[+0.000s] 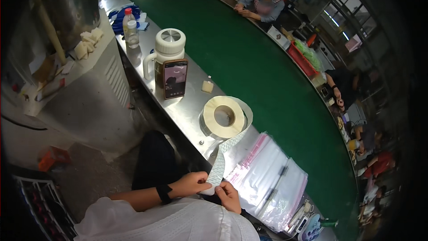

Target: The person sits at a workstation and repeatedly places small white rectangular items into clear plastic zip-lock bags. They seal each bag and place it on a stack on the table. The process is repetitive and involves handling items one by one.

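Both hands work at the lap edge of the steel ledge (187,111). Left hand (191,183) pinches the free end of the label strip (218,169), fingers closed on it; right hand (229,196) has fingers curled at the same end, thumb on the tip. Strip trails up to the label roll (225,117) lying flat on the ledge. Likely light, thin, floppy, one side tacky; best held by edges near the end. Clear bags (267,178) stacked beside; phone (174,78) leans on jug (168,49).

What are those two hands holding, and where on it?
Both the left hand and right hand pinch the loose end of the label strip that trails from the roll.
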`<state>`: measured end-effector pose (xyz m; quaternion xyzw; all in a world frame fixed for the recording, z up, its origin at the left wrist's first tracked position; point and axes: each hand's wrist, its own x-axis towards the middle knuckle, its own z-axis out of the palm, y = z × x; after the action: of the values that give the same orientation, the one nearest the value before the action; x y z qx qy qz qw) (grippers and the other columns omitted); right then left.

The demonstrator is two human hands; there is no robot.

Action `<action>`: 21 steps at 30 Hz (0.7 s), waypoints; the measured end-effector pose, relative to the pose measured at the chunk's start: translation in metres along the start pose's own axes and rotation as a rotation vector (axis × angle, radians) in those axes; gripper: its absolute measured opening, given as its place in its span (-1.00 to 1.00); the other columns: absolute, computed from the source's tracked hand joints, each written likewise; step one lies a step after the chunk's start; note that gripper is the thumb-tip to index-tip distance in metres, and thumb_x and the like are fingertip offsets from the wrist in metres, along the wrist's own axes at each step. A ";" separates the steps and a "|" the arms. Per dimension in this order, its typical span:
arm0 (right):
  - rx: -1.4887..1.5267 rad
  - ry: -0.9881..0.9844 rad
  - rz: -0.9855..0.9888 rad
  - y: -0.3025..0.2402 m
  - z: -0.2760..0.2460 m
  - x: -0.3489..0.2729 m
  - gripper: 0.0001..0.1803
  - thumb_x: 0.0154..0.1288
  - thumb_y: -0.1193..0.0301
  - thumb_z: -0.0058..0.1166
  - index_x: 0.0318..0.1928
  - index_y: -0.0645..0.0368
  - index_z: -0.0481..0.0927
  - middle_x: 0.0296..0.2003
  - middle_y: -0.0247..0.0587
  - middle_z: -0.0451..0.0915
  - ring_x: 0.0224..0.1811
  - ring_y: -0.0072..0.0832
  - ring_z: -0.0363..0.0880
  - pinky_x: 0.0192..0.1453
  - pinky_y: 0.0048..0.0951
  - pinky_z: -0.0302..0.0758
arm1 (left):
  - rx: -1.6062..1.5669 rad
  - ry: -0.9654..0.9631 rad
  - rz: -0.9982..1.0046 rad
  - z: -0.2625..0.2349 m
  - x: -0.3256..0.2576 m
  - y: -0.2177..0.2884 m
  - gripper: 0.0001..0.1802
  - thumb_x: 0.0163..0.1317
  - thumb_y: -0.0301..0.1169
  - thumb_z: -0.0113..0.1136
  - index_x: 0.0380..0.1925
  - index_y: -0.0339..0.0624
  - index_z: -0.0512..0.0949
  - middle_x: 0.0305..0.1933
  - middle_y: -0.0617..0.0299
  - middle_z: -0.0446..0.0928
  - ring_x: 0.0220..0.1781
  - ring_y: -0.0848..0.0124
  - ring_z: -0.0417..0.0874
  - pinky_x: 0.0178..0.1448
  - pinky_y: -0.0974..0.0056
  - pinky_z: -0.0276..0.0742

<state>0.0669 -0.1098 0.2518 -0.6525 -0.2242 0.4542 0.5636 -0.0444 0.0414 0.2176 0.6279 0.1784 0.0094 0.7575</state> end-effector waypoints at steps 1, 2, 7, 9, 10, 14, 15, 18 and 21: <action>-0.021 0.009 -0.014 0.002 0.004 0.002 -0.89 0.32 0.45 -0.03 -0.25 0.25 0.49 -0.40 -0.39 0.51 -0.37 -0.72 0.38 -0.29 -0.66 0.32 | 0.132 0.161 0.120 0.001 -0.006 0.010 -0.80 0.14 -0.32 0.17 -0.35 -0.22 0.47 -0.40 0.25 0.45 -0.44 0.50 0.47 -0.40 0.37 0.40; -0.133 0.028 -0.009 0.006 0.002 0.005 -0.88 0.31 0.45 -0.02 -0.27 0.25 0.50 -0.43 -0.38 0.51 -0.41 -0.71 0.38 -0.32 -0.64 0.32 | 0.265 0.324 0.238 0.004 -0.012 0.024 -0.80 0.12 -0.33 0.18 -0.32 -0.21 0.47 -0.34 0.22 0.45 -0.39 0.45 0.50 -0.36 0.34 0.44; -0.278 0.025 -0.143 0.004 0.021 0.020 -0.87 0.27 0.45 0.02 -0.33 0.29 0.52 -0.52 -0.28 0.50 -0.52 -0.64 0.39 -0.44 -0.56 0.34 | 0.746 0.316 0.574 -0.008 -0.026 0.046 -0.69 0.03 -0.33 0.22 -0.21 -0.17 0.50 -0.17 0.15 0.44 -0.13 0.18 0.52 -0.14 0.20 0.50; -0.235 0.019 -0.218 -0.007 0.033 0.026 -0.88 0.26 0.47 0.04 -0.31 0.29 0.54 -0.50 -0.27 0.52 -0.49 -0.63 0.41 -0.41 -0.58 0.35 | 0.622 0.291 0.390 -0.012 -0.035 0.050 -0.70 0.07 -0.32 0.21 -0.19 -0.15 0.51 -0.18 0.15 0.46 -0.16 0.20 0.55 -0.14 0.22 0.51; -0.248 0.040 -0.228 -0.010 0.035 0.024 -0.88 0.25 0.47 0.05 -0.30 0.29 0.55 -0.48 -0.27 0.53 -0.48 -0.63 0.43 -0.40 -0.60 0.35 | 0.536 0.255 0.309 -0.008 -0.034 0.051 -0.71 0.08 -0.31 0.21 -0.18 -0.14 0.52 -0.19 0.15 0.47 -0.17 0.21 0.56 -0.15 0.22 0.51; -0.190 0.044 -0.270 -0.005 0.040 0.021 -0.89 0.26 0.48 0.04 -0.26 0.28 0.54 -0.44 -0.33 0.52 -0.44 -0.65 0.41 -0.35 -0.61 0.38 | 0.438 0.315 0.281 -0.006 -0.037 0.050 -0.76 0.09 -0.42 0.27 -0.22 -0.19 0.55 -0.24 0.18 0.50 -0.31 0.45 0.61 -0.22 0.39 0.58; -0.160 0.027 -0.258 -0.006 0.040 0.018 -0.89 0.26 0.50 0.03 -0.25 0.28 0.53 -0.44 -0.34 0.50 -0.44 -0.65 0.41 -0.34 -0.61 0.38 | 0.395 0.305 0.251 -0.005 -0.037 0.052 -0.78 0.10 -0.41 0.27 -0.24 -0.20 0.54 -0.26 0.20 0.49 -0.32 0.48 0.60 -0.23 0.41 0.57; -0.064 -0.034 -0.199 -0.002 0.034 0.009 -0.91 0.27 0.54 0.00 -0.22 0.26 0.51 -0.41 -0.37 0.50 -0.42 -0.68 0.43 -0.33 -0.63 0.40 | 0.337 0.304 0.255 -0.002 -0.040 0.050 -0.84 0.13 -0.41 0.24 -0.30 -0.23 0.55 -0.31 0.24 0.49 -0.37 0.54 0.54 -0.31 0.43 0.48; 0.005 -0.039 -0.107 -0.011 0.035 0.004 -0.92 0.28 0.52 0.00 -0.24 0.26 0.52 -0.42 -0.41 0.52 -0.41 -0.71 0.42 -0.32 -0.65 0.39 | 0.349 0.327 0.387 -0.001 -0.035 0.044 -0.91 0.14 -0.44 0.18 -0.38 -0.21 0.54 -0.37 0.19 0.48 -0.39 0.36 0.57 -0.33 0.34 0.46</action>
<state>0.0417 -0.0853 0.2628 -0.6292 -0.2687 0.4364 0.5844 -0.0680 0.0430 0.2689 0.7610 0.1740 0.2237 0.5836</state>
